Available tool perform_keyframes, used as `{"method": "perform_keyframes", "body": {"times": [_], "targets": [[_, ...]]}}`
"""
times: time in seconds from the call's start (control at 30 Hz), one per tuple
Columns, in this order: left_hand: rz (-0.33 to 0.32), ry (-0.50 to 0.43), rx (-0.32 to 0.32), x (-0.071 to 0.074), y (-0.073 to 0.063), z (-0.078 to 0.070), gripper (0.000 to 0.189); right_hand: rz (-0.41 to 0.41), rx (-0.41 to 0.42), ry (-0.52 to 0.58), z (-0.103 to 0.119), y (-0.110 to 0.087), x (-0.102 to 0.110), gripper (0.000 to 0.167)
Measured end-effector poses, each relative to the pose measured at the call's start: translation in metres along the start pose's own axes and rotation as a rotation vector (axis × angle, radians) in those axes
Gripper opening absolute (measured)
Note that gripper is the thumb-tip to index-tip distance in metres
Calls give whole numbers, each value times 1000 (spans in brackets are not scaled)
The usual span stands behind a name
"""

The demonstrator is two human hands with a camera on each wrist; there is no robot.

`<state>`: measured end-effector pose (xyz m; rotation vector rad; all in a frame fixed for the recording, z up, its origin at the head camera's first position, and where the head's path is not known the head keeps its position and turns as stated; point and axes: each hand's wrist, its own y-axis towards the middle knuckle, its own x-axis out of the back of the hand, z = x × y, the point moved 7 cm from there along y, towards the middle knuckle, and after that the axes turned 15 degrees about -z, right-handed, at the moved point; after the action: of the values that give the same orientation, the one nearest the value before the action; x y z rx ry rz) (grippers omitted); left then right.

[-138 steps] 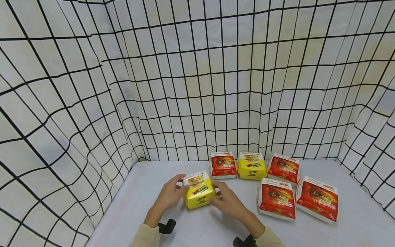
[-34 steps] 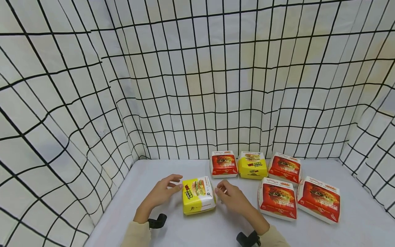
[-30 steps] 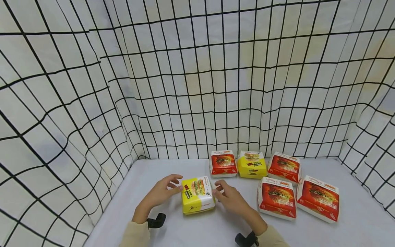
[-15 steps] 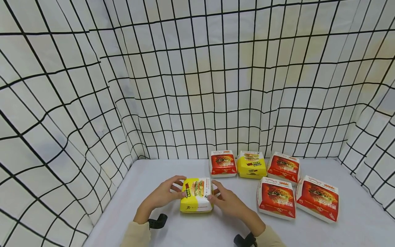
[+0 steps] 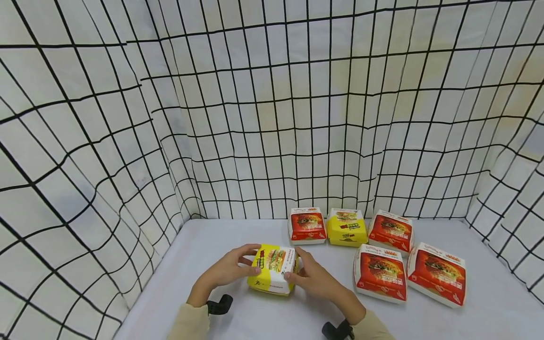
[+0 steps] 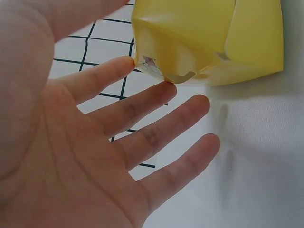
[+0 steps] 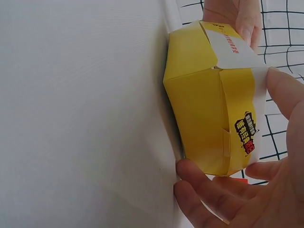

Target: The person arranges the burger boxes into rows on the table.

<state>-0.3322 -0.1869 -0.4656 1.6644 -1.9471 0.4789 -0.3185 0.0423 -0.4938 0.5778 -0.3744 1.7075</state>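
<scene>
A yellow-and-white burger box [image 5: 272, 270] with a burger picture on its lid is held between both hands low over the white table. My left hand [image 5: 227, 270] pinches its left side, thumb at the lid and index finger at the far corner. In the left wrist view, the box's yellow side [image 6: 199, 33] meets the first two fingertips, while the other fingers are spread out below. My right hand [image 5: 318, 279] grips the opposite side, thumb on the near lid edge. The right wrist view shows fingers reaching low along the box's printed side [image 7: 240, 123].
Behind stand a small red burger box [image 5: 308, 226], another yellow one [image 5: 347, 228] and a red one [image 5: 392, 231]. Two larger red boxes [image 5: 380, 273] [image 5: 437, 275] lie to the right. White walls with black grid lines [image 5: 272, 118] enclose the table [image 5: 212, 236].
The yellow-and-white box has been turned about a quarter turn since the earliest frame. About a second ago both hands were loosely beside it; now they grip it, and it is angled slightly differently.
</scene>
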Motion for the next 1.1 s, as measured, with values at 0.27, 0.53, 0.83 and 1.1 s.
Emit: {"method": "perform_keyframes", "body": {"times": [0.27, 0.53, 0.83, 1.1], "targets": [[36, -9, -2, -4, -1, 0, 77, -1, -15, 8, -1, -2, -1, 102], [32, -4, -16, -1, -1, 0, 72, -4, -15, 17, -3, -1, -1, 93], [1, 14, -23, 3, 0, 2, 52, 2, 31, 24, 0, 2, -1, 68], [-30, 24, -35, 5, 1, 8, 43, -1, 19, -11, -4, 3, -1, 54]]}}
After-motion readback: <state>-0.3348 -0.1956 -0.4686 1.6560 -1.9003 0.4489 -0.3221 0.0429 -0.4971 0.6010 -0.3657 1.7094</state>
